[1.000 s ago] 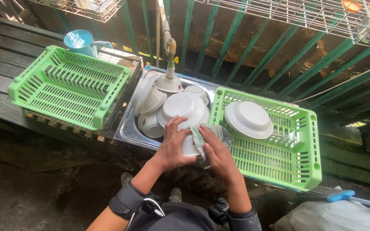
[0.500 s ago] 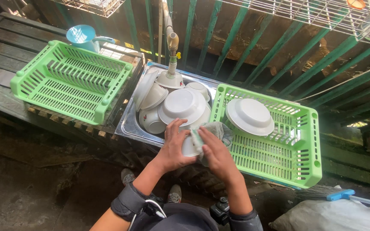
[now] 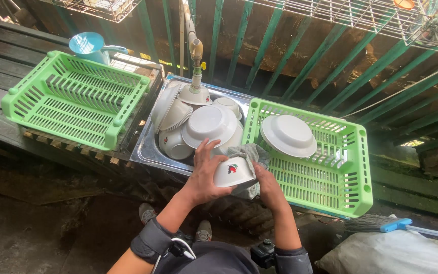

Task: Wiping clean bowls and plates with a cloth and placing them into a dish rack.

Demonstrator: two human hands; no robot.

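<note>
Seen from above, a person crouches at a metal sink (image 3: pixel 148 152) set in a wooden bench, both arms reaching forward. The left hand (image 3: pixel 206 175) holds a small white bowl (image 3: pixel 233 171) with a red and green mark on its side, fingers spread apart and wrapped over its rim, thumb underneath. The right hand (image 3: pixel 265 183) presses a grey cloth (image 3: pixel 244 155) against the far side of the bowl, fingers closed together on the cloth. The bowl is tipped on its side, held in the air just over the near edge of the sink, between the sink and the green basket on the right (image 3: pixel 353 198). That basket holds 1 white plate (image 3: pixel 288 135) turned face down. The sink is full of more white bowls (image 3: pixel 210 124) stacked under a tap (image 3: pixel 196 50). A second green basket (image 3: pixel 112 129) sits to the left, with a blue watering can (image 3: pixel 88 44) behind it. The bowl looks light, hard and smooth; if wet it would likely be slippery, and it may chip or crack if dropped, so the rim, pinched between thumb and fingers, seems the surest place to hold it.
</note>
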